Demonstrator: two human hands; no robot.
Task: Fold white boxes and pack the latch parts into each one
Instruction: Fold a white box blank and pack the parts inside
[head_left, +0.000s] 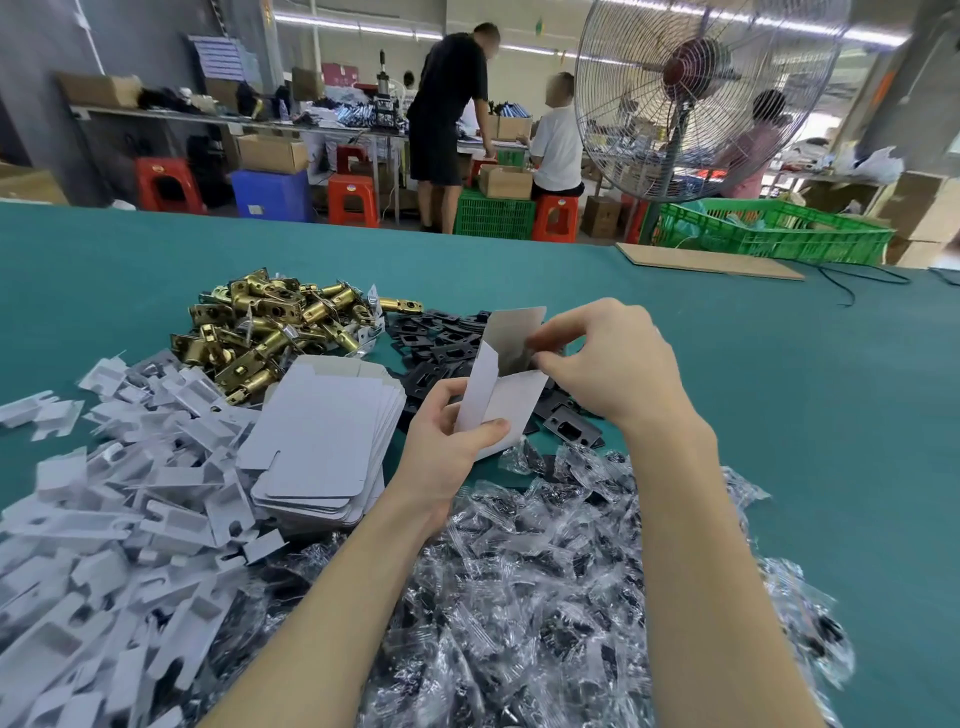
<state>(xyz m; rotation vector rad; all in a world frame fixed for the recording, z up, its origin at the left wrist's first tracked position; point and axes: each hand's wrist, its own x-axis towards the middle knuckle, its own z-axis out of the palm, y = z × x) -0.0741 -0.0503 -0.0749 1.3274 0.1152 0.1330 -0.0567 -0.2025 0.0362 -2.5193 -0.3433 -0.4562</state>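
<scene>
Both hands hold 1 half-opened white box (503, 395) in the air above the green table (779, 389).

The left hand (451, 441) pinches the box's lower end, thumb on its front panel, while the right hand (613, 358) grips its upper end with curled fingers at the open top flap; the 2 hands are close together, joined only by the box. Just behind and under the box lies a heap of black plates (441, 343). Left of the box sits a stack of flat blanks (322, 441), and behind that a pile of brass latches (270, 322). Further left of the box spreads a heap of white inserts (114, 519). In front of the box, under both forearms, lies a mass of clear bags (545, 571) with dark parts inside. Far behind the box stands a fan (696, 98), with a green crate (779, 234) beside it.
</scene>
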